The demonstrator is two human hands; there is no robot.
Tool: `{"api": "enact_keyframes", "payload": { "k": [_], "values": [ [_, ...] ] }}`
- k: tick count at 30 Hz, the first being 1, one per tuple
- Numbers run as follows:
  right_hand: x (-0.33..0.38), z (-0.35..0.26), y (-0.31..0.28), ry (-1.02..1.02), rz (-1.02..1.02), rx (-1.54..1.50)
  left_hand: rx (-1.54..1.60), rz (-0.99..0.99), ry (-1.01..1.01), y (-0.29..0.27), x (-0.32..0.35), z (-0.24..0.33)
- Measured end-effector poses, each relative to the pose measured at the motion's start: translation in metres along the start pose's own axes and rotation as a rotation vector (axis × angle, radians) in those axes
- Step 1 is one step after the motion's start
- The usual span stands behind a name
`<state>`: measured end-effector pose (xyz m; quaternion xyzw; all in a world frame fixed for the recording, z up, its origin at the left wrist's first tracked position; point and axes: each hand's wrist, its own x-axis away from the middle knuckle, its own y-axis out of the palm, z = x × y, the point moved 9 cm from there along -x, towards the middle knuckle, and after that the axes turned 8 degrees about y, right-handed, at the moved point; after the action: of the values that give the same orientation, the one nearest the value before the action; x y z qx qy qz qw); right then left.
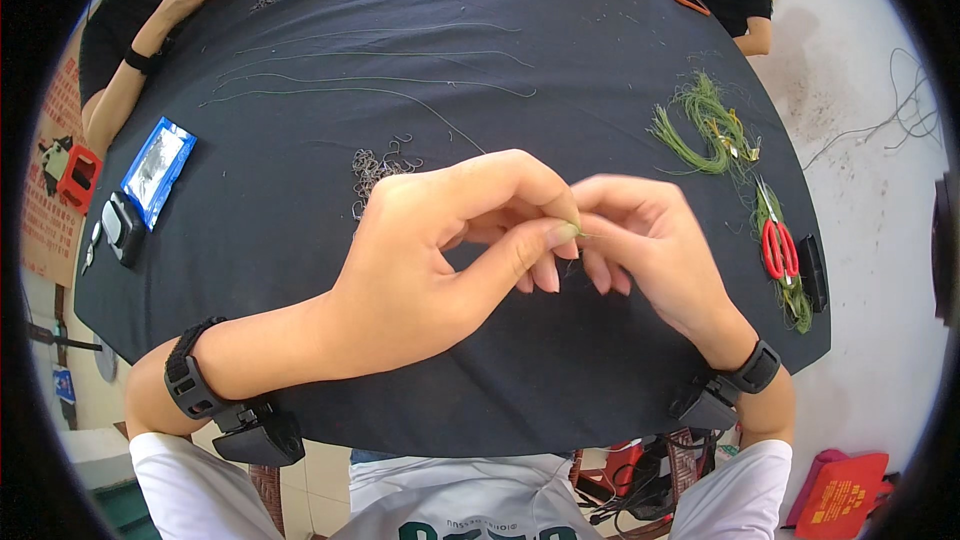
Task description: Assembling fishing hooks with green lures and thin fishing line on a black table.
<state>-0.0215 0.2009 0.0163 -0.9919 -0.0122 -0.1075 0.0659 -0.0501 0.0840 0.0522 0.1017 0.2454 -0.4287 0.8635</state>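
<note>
Above the black tablecloth my left hand and my right hand meet, thumbs and forefingers pinched together. Between their tips shows a bit of thin green line; whatever else they hold is hidden by the fingers. Just beyond my left hand lies a pile of small metal fish hooks, partly covered by the hand. Farther off, several single lengths of green line stretch across the cloth side by side, some with a tiny hook-like curl at the end.
To the right lie a bundle of green line and red-handled scissors on another bundle, beside a black case. At left are a blue packet and a black-and-white device. Two other people work at the far edge near orange-handled pliers.
</note>
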Motion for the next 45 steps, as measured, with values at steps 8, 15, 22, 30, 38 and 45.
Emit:
{"api": "enact_keyframes", "payload": {
  "k": [8,15,22,30,38,45],
  "values": [
    [0.031,-0.051,-0.008,-0.491,0.260,0.334,-0.386,0.003,0.212,-0.004,0.000,0.019],
    [0.038,-0.058,0.005,-0.618,0.261,0.507,-0.516,0.006,0.311,-0.004,0.002,0.025],
    [0.045,-0.064,0.012,-0.710,0.262,0.528,-0.489,0.019,0.270,-0.002,0.003,0.027],
    [0.038,-0.055,0.003,-0.616,0.257,0.426,-0.368,0.005,0.214,-0.002,0.002,0.023],
    [0.041,-0.058,0.002,-0.640,0.243,0.451,-0.361,0.020,0.171,-0.004,0.002,0.020],
    [0.030,-0.046,0.004,-0.421,0.164,0.207,-0.402,0.021,0.223,-0.003,0.002,0.022]
  ]
}}
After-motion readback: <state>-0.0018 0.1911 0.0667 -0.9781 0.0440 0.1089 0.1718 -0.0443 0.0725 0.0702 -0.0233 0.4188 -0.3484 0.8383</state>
